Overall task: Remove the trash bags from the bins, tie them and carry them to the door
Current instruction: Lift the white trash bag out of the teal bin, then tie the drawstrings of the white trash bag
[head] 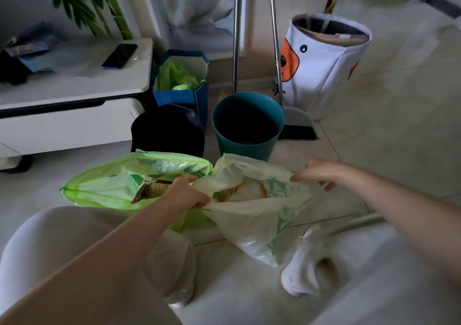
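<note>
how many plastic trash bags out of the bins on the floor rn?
2. A green drawstring bag sits open on the floor at left; a whitish bag beside it is held open by the left hand and right hand. More green plastic sits in the blue paper bag behind.

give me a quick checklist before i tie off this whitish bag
1. Left hand grips the whitish bag rim: ok.
2. Right hand grips the opposite rim: ok.
3. Bag out of the teal bin: ok, bin looks empty.
4. Contents sit below the rim: ok, mouth is open and slack.
5. Green bag tied: not ok, still open on the floor.
6. Tears or leaks underneath: cannot tell.
</note>
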### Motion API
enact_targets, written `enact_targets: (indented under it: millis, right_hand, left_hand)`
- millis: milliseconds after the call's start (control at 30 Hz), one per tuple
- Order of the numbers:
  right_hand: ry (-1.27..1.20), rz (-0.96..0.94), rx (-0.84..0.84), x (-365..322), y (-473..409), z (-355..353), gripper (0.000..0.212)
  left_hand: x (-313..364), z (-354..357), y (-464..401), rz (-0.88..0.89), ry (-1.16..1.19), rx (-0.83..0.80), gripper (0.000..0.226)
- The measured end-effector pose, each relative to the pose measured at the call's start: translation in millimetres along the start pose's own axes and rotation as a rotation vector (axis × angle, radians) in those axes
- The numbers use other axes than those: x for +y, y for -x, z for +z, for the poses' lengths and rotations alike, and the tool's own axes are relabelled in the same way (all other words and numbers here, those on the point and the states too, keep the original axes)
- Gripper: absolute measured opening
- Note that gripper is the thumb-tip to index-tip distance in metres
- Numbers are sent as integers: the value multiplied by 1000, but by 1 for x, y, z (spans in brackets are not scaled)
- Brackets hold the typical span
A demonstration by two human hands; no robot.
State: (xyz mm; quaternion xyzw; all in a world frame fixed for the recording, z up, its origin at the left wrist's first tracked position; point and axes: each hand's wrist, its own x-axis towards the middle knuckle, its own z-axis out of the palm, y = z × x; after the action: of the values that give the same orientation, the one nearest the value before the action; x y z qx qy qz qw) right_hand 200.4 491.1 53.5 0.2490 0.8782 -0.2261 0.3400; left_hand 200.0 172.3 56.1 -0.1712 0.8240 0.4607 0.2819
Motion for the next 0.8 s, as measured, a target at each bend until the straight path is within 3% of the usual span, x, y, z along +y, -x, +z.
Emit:
enact_targets:
  millis: [67,167,333,467,600,700,800]
  right_hand:
    - [55,-31,22,-5,-4,4,61]
    - [90,-107,71,-13,-8,9,51]
    - [78,-169,170,-22,-5,8,25]
    - [22,-202,266,-24,-1,2,5]
    - [-90,-193,325,-23,1,-9,14]
    - [-266,-215,360,-25,5,-18,16]
    - [-377,-242,362,-30,12,-25,11]
  left_hand:
    - [-2,-3,0,-30,3,-37,81]
    - [-5,-8,2,-72,-58,-88,86]
    - [-6,-15,6,-129,-100,-68,37]
    - [-9,-24,6,-136,-130,-16,36]
    - [-8,-34,6,-149,-124,-24,26]
    - [-8,-42,3,-91,-294,60,14]
    - [-7,-47,7,-64,-435,50,15]
